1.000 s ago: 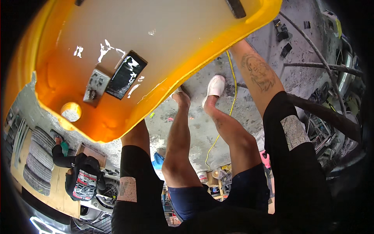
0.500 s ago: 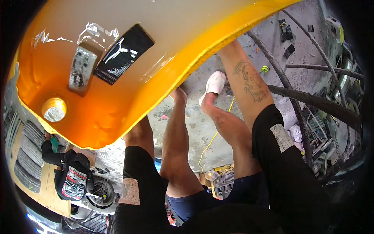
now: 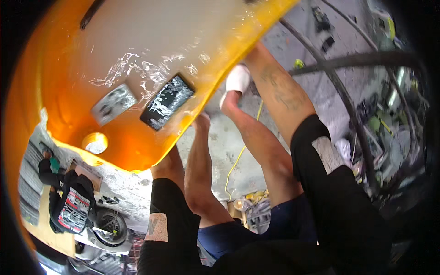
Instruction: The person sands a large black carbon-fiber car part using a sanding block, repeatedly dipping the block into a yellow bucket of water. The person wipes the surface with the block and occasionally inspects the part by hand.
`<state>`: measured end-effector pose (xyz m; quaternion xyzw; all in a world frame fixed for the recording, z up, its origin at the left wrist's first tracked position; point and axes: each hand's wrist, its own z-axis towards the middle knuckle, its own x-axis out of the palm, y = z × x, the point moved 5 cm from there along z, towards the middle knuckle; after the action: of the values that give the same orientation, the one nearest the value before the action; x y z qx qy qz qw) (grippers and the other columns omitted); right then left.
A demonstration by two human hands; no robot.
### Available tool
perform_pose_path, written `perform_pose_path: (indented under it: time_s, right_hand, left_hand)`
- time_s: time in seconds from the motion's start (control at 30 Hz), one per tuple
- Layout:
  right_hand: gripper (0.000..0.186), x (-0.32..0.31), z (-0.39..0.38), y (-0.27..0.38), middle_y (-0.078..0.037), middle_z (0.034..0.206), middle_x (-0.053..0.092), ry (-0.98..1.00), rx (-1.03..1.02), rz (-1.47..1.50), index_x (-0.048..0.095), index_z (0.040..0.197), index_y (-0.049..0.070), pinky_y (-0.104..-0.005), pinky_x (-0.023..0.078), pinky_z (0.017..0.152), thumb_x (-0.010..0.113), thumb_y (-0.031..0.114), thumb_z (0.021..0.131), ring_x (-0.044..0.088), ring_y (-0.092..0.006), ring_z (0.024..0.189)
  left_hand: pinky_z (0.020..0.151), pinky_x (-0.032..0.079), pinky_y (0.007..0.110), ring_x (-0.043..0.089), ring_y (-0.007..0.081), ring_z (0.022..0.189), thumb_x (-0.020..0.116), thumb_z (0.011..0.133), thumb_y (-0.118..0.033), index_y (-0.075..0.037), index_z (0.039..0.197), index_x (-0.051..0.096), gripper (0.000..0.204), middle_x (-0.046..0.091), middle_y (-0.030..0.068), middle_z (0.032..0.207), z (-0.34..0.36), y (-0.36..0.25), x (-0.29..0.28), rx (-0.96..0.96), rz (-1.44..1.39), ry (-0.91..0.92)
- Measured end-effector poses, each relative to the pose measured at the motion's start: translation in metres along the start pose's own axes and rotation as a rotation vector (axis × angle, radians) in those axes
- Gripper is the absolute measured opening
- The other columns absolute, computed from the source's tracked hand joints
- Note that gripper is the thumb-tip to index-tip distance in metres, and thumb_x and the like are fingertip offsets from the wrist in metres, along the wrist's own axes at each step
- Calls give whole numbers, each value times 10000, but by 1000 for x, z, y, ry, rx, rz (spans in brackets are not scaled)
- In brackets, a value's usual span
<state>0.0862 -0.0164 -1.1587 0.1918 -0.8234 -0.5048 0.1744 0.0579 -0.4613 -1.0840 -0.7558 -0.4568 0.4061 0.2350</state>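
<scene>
A large yellow-orange plastic container (image 3: 135,151), cut open along its rim, fills the upper left and holds shallow, cloudy liquid. A grey, dark-speckled rectangular block (image 3: 114,103) and a glossy black rectangular piece (image 3: 168,101) lie in it. Close to its lower end is a round opening (image 3: 95,143). Part of a dark strip (image 3: 90,14) shows at the upper left. My right forearm (image 3: 282,94), tattooed, reaches up behind the rim. My left forearm (image 3: 168,172) goes up under the near end. The container hides both my hands.
Dark bent metal bars (image 3: 337,87) stand at the right, with piled scrap (image 3: 389,133) beyond. A yellow cord (image 3: 236,165) crosses the floor. At the lower left are a person in a black top (image 3: 73,201), stacked tyres (image 3: 30,183) and a wheel (image 3: 111,227).
The liquid has rippled. The grey block and black piece have shifted right and down in the picture. The container sits differently in view, and a dark strip now shows at its upper left.
</scene>
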Motion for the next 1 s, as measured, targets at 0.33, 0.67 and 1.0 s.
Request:
perform_pose_path:
  time_s: [0.33, 0.67, 1.0]
  right_hand:
    - [373, -29, -98, -31, -105, 1069, 732, 1, -7, 125, 657, 1208, 35, -376, 550, 883, 517, 349, 1063, 714, -236, 985]
    - [330, -65, -136, -33, -85, 1069, 741, 220, 6, 542, 660, 1211, 44, -359, 566, 864, 522, 303, 1060, 722, -216, 976]
    - [310, -158, -236, -75, -82, 1151, 721, 28, -17, 412, 651, 1232, 63, -358, 580, 853, 524, 281, 1051, 705, -223, 1001]
  left_hand:
    - [760, 546, 357, 679, 239, 848, 614, 967, -227, -5, 1021, 657, 232, 700, 145, 908, -122, 82, 82, -139, -64, 456]
    - [755, 543, 353, 672, 231, 841, 595, 977, -216, -6, 989, 660, 220, 695, 142, 900, -214, 122, 103, -227, -101, 719]
    - [749, 540, 350, 665, 223, 834, 577, 988, -206, -8, 957, 663, 218, 690, 138, 892, -293, 189, 124, -397, -271, 718]
